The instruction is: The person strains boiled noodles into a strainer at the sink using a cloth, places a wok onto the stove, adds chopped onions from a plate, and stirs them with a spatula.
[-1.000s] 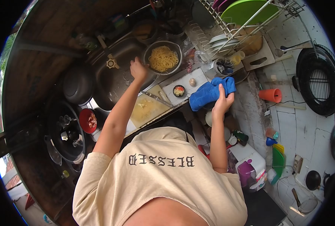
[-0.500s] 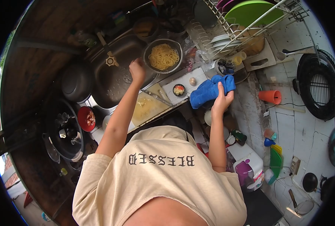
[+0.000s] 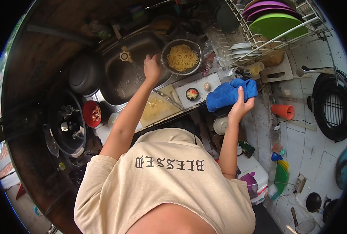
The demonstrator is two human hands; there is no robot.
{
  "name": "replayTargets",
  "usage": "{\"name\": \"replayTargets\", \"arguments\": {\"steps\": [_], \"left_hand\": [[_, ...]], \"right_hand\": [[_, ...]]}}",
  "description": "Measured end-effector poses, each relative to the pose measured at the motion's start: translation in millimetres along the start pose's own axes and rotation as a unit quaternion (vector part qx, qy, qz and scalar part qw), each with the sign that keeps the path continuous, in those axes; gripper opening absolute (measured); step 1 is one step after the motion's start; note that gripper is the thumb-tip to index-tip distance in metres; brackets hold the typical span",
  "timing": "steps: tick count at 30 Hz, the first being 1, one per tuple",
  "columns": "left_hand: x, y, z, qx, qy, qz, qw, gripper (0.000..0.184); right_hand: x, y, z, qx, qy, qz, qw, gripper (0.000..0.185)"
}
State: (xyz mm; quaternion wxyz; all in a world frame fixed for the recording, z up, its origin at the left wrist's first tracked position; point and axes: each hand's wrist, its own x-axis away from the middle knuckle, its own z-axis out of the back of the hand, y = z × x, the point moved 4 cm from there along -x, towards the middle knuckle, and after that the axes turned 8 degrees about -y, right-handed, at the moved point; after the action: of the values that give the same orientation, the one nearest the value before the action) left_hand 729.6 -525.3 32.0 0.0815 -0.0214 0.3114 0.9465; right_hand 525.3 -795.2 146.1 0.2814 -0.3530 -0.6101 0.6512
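Over the sink (image 3: 128, 76), my left hand (image 3: 152, 68) has its fingers curled in, close to the left side of a bowl of noodles (image 3: 182, 57). Whether it holds anything is hidden. A thin stream of water falls from the tap (image 3: 125, 55) beside it. My right hand (image 3: 241, 106) grips a folded blue cloth (image 3: 230, 94) in front of the counter, thumb on top. Between the hands are a cutting board (image 3: 158, 107) with chopped bits and a knife (image 3: 169, 100), a small dark bowl of chopped food (image 3: 192, 93) and a round pale bulb (image 3: 207, 86).
A red bowl (image 3: 92, 114) and a large dark pan (image 3: 66, 124) are at the left, below a dark pot (image 3: 85, 78). A dish rack with plates (image 3: 278, 29) stands at the upper right, above an orange cup (image 3: 282, 111) and a black grill pan (image 3: 333, 105).
The view has shifted, so the counter items appear farther right. My left hand has drawn slightly away from the noodle bowl and its fingers have curled in. My right hand still holds the cloth.
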Motion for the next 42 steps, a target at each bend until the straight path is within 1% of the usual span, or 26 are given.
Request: {"name": "replayTargets", "arguments": {"steps": [2,4,5,7,9,10,12,13,15,16,18,21,23,24,27,28,31,32,34,35,38,39,41,42], "left_hand": [[6.6,4.3,16.8,-0.001,0.047,-0.039,0.998,0.029],[12.8,10.1,53.8,-0.021,0.105,-0.082,0.991,0.033],[14.8,7.0,69.9,-0.061,0.163,-0.079,0.982,0.034],[16.1,-5.3,97.3,-0.115,0.238,-0.017,0.964,0.047],[7.8,-26.5,110.2,-0.126,0.252,-0.003,0.959,0.051],[1.4,-42.8,110.6,-0.092,0.216,0.024,0.972,0.05],[-11.7,-65.4,105.0,-0.019,0.143,0.074,0.987,0.049],[-14.4,-68.9,101.7,-0.014,0.136,0.083,0.987,0.049],[-17.2,-73.0,98.0,-0.005,0.125,0.102,0.987,0.049],[-17.9,-71.7,96.9,-0.009,0.14,0.107,0.984,0.049],[-17.9,-66.8,92.8,-0.015,0.168,0.116,0.979,0.049],[-23.2,-74.8,83.6,0.0,0.166,0.187,0.968,0.05],[-27.1,-76.7,81.0,-0.005,0.158,0.191,0.969,0.049],[-27.9,-78.2,82.1,-0.009,0.156,0.195,0.968,0.048],[-30.1,-80.4,85.2,-0.022,0.147,0.159,0.976,0.046],[-30.8,-80.4,84.3,-0.014,0.155,0.145,0.977,0.043],[-30.8,-82.7,84.2,-0.016,0.139,0.069,0.988,0.04],[-31.2,-84.2,84.6,-0.013,0.139,0.068,0.988,0.038],[-31.7,-83.9,89.7,-0.022,0.116,0.024,0.993,0.037],[-31.3,-83.5,91.9,-0.025,0.103,0.001,0.994,0.037],[-33.0,-82.6,96.7,-0.045,0.063,-0.019,0.997,0.038],[-33.3,-80.1,97.6,-0.047,0.056,-0.035,0.997,0.038],[-33.6,-76.8,99.9,-0.05,0.043,-0.065,0.996,0.038],[-34.7,-78.0,100.2,-0.048,0.038,-0.069,0.996,0.038]], "right_hand": [[-5.6,-10.9,1.4,0.014,0.016,0.032,0.999,0.022],[-11.0,-15.7,6.6,0.053,0.005,0.05,0.997,0.023],[-13.7,-16.6,9.9,0.073,0.0,0.058,0.996,0.023],[-17.2,-15.2,17.3,0.077,-0.002,0.066,0.995,0.024],[-18.1,-15.9,23.9,0.09,-0.011,0.079,0.993,0.024],[-18.7,-16.8,27.1,0.125,-0.018,0.077,0.989,0.024],[-21.7,-13.7,36.3,0.144,0.001,0.102,0.984,0.022],[-23.8,-13.0,39.5,0.153,0.011,0.115,0.981,0.021],[-27.9,-15.9,44.0,0.136,0.039,0.122,0.982,0.02],[-30.1,-17.2,45.6,0.127,0.052,0.125,0.983,0.02],[-37.8,-18.0,52.2,0.105,0.05,0.118,0.986,0.02],[-41.6,-29.0,55.5,0.096,0.042,0.111,0.988,0.019],[-42.6,-34.5,58.0,0.1,0.02,0.108,0.989,0.017],[-43.7,-33.7,59.4,0.078,0.017,0.104,0.991,0.018],[-40.4,-32.4,56.5,0.084,-0.008,0.093,0.992,0.018],[-37.4,-33.2,52.1,0.081,-0.015,0.083,0.993,0.019],[-35.8,-17.5,48.7,0.111,-0.051,0.072,0.99,0.022],[-34.4,-14.0,44.8,0.119,-0.071,0.076,0.987,0.022],[-29.6,-10.6,34.8,0.136,-0.106,0.086,0.981,0.024],[-28.9,-6.9,33.0,0.193,-0.109,0.098,0.97,0.027],[-25.1,3.1,23.4,0.273,-0.114,0.153,0.943,0.029],[-20.8,-1.9,16.3,0.302,-0.129,0.155,0.932,0.03],[-17.8,5.0,9.9,0.346,-0.153,0.23,0.897,0.031],[-15.3,10.1,8.4,0.366,-0.156,0.249,0.883,0.031]]}}
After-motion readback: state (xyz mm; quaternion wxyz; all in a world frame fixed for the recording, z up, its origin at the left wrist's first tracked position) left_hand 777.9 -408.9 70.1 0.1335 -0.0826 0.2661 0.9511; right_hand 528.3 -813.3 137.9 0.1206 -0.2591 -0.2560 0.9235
